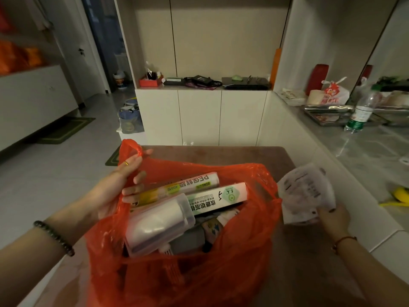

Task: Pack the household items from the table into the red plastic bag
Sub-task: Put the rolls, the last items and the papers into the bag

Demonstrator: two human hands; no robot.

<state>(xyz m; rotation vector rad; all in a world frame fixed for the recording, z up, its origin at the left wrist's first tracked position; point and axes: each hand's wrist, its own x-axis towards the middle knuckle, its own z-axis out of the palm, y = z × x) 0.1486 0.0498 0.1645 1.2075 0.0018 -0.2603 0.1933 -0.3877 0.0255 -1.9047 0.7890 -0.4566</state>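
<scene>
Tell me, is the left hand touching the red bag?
Touching. The head view shows the left hand holding the red bag by its handle, fingers curled over the rim.

1. Right side: grey marbled counter [365,156] along wall.
2. Far end of counter: metal tray [327,111]; clear bottle [363,109], green label, standing just in front of tray.
3. Behind tray: white bag [335,93] with red print, tied at top; red canister [317,78] just behind it, near wall.
4. Near end of counter: yellow object [398,194], kind unclear.
5. Ahead: white cabinet [199,116] with open niche above. In niche, left to right: red box [150,82], black cables [200,82], closed laptop [245,83].
6. Orange board [276,67] upright at right end of niche.
7. Floor, left: blue bag [129,118] beside cabinet; green mat [66,130] by low white unit.
8. Far left, on unit: orange bundles [17,56], blurred.
</scene>
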